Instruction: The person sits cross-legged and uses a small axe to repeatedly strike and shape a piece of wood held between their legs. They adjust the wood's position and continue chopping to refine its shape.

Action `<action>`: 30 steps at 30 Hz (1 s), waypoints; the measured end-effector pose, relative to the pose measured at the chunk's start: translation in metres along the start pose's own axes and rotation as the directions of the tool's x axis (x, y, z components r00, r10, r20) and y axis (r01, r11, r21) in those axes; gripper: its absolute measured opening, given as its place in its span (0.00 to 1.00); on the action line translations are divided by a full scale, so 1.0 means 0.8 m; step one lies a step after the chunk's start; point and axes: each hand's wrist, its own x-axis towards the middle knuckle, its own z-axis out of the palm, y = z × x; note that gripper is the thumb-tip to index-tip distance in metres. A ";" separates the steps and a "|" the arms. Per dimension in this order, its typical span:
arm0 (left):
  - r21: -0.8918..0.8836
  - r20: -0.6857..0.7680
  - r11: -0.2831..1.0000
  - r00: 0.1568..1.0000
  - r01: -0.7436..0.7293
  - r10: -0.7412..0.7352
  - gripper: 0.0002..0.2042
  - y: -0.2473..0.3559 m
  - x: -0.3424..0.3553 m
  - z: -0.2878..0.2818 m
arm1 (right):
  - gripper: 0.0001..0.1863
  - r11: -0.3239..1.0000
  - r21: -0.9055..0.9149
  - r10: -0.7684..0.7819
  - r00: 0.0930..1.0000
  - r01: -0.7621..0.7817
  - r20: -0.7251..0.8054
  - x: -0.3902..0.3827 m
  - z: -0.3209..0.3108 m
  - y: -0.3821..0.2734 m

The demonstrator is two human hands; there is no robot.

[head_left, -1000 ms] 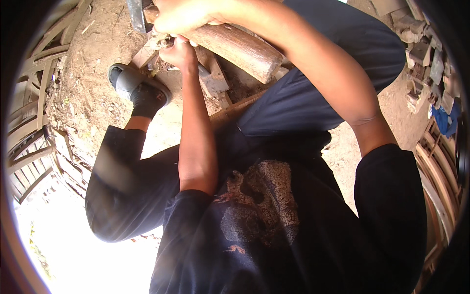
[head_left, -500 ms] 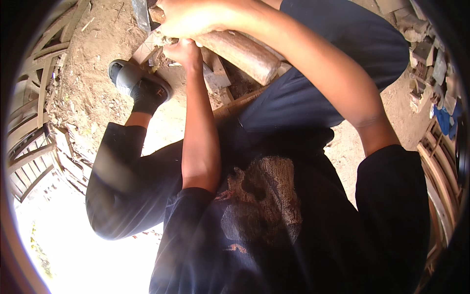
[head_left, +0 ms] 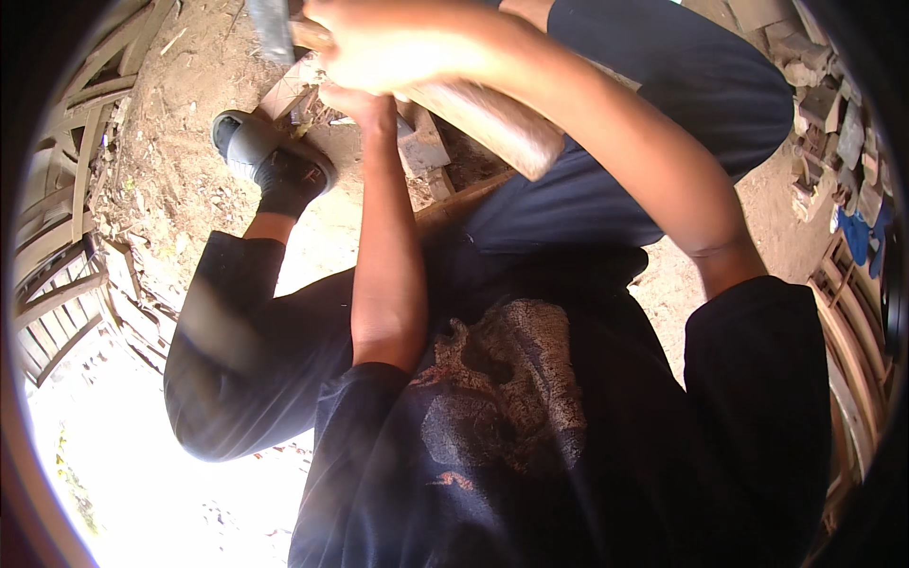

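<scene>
I see no packages, labels, signs or screens from here, only bare ground, wood and clothing

Shoe point(head_left: 270, 161) left of log point(head_left: 492, 128)
</scene>
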 end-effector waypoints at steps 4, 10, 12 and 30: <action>0.343 0.011 0.939 0.999 -0.034 0.032 0.15 0.012 -0.003 0.003 | 0.16 0.996 -0.052 0.084 0.985 -0.077 0.150 -0.030 -0.032 -0.017; 0.204 -0.143 0.978 0.990 0.041 -0.012 0.13 -0.004 0.002 0.000 | 0.13 0.981 -0.144 0.073 0.930 -0.132 -0.361 -0.022 0.020 -0.029; 0.218 -0.046 0.976 0.999 0.010 0.000 0.12 -0.005 -0.004 -0.001 | 0.11 0.965 -0.250 0.066 0.996 -0.079 -0.060 0.011 0.020 0.021; 0.039 -0.009 0.998 0.999 0.049 -0.048 0.10 0.003 -0.010 -0.002 | 0.13 0.995 -0.071 0.064 0.997 -0.067 -0.043 -0.021 0.004 -0.013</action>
